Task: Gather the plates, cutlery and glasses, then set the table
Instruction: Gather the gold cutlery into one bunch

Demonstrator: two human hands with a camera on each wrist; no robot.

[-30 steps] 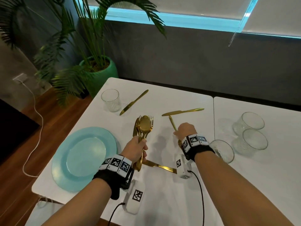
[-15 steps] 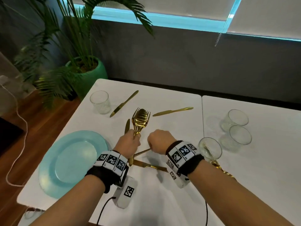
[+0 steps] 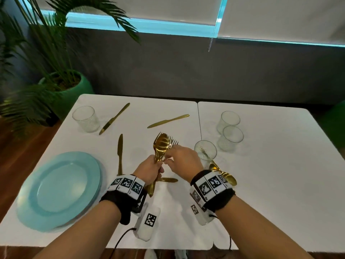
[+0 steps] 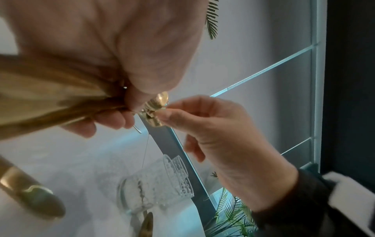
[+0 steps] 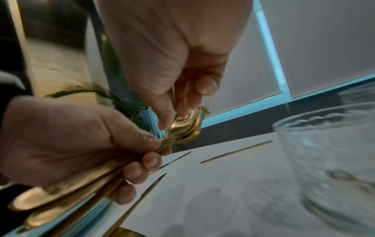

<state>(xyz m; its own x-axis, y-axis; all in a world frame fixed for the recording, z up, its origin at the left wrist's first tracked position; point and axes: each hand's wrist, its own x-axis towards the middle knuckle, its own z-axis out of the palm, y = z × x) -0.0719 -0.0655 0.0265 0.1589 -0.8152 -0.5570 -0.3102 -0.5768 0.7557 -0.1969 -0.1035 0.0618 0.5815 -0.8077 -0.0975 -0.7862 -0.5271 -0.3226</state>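
My left hand (image 3: 149,170) grips a bundle of gold spoons and forks (image 3: 162,145) by the handles, heads pointing up and away. My right hand (image 3: 180,159) pinches the heads of that bundle (image 5: 187,126) with thumb and fingertips (image 4: 162,114). A stack of light blue plates (image 3: 59,189) sits at the near left of the white table (image 3: 270,184). Gold knives lie loose: one (image 3: 120,154) beside the plates, one (image 3: 114,118) at the far left, one (image 3: 168,120) at the far middle, one (image 3: 168,180) under my hands. Gold spoons (image 3: 224,174) lie by my right wrist.
Clear glasses stand on the table: one (image 3: 86,119) at the far left, one (image 3: 205,152) just right of my right hand, two (image 3: 230,128) farther right. A palm in a green pot (image 3: 69,90) stands off the table's far left corner. A grey wall runs behind.
My right hand has lifted from the table and come up against the cutlery bundle in my left hand. The bundle has shifted to the right. The view has turned rightward.
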